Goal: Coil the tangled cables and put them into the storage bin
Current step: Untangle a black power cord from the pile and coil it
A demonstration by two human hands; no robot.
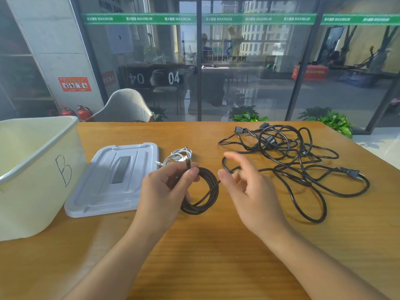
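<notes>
My left hand (pixel 167 189) grips a coil of thin black cable (pixel 204 195) above the table, thumb pressed on its top with the connector end sticking up. My right hand (pixel 244 185) hovers just right of the coil, blurred, fingers loosely spread; a strand of the cable runs from the coil to its fingertips. A tangle of black power cables (pixel 292 161) with a plug (pixel 351 173) lies at the right. A small white cable (pixel 178 156) lies behind my left hand. The pale storage bin (pixel 41 169) marked B stands open at the left.
The bin's grey lid (pixel 116 178) lies flat on the wooden table (pixel 205 245) between the bin and my hands. A chair (pixel 127 107) and potted plants (pixel 333 122) stand beyond the far edge, before a glass wall.
</notes>
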